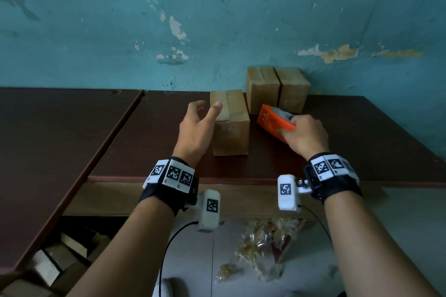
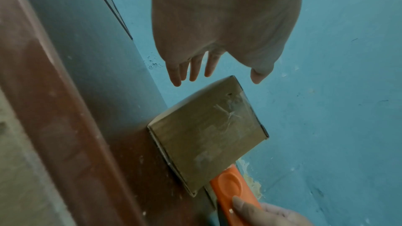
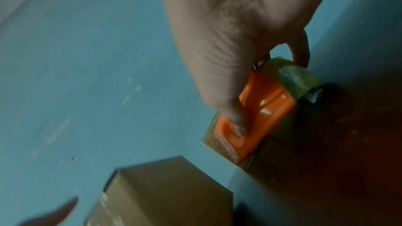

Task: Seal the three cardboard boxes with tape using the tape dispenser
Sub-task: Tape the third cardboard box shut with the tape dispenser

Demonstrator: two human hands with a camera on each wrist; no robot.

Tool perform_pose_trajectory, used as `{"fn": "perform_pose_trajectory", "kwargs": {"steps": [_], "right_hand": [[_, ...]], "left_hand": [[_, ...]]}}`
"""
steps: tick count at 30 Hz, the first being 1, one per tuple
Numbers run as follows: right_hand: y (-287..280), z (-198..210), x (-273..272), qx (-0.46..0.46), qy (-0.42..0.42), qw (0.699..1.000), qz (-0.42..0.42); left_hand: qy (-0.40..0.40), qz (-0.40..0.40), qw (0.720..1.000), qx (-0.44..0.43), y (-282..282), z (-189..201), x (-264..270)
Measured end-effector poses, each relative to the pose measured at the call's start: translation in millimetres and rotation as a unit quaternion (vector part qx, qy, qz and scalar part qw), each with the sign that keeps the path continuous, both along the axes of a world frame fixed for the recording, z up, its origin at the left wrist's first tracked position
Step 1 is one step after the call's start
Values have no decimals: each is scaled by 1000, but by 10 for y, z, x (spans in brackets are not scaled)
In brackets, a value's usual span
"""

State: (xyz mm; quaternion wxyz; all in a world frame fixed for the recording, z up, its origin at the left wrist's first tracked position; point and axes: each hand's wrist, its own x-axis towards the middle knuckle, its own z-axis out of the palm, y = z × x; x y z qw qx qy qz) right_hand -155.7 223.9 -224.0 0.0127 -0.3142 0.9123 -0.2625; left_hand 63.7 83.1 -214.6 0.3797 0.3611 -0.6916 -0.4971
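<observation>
Three cardboard boxes stand on the dark brown table (image 1: pixel 149 152). The nearest box (image 1: pixel 233 128) (image 2: pixel 206 133) (image 3: pixel 165 193) has a seam along its top. Two more boxes (image 1: pixel 263 88) (image 1: pixel 293 88) stand side by side against the wall. My left hand (image 1: pixel 199 123) (image 2: pixel 217 40) hovers open at the near box's left top edge, fingers spread, not gripping it. My right hand (image 1: pixel 305 134) (image 3: pixel 234 40) grips the orange tape dispenser (image 1: pixel 272 118) (image 2: pixel 230 188) (image 3: pixel 261 109), which is just right of the near box. A tape end sticks out at its front.
A teal wall with peeling paint (image 1: pixel 217 19) rises directly behind the table. A second brown tabletop (image 1: pixel 48 140) adjoins on the left. Crumpled plastic wrap (image 1: pixel 263 243) lies on the floor below, and wooden blocks (image 1: pixel 60 258) are stacked under the left table.
</observation>
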Motion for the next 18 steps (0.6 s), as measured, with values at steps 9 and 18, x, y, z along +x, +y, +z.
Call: {"fn": "perform_pose_trajectory", "kwargs": {"steps": [9, 18], "right_hand": [[98, 410, 8, -249, -103, 962, 50], [199, 631, 124, -345, -128, 923, 112]], "left_hand": [[22, -19, 999, -30, -84, 186, 18], [22, -64, 997, -44, -87, 397, 33]]}}
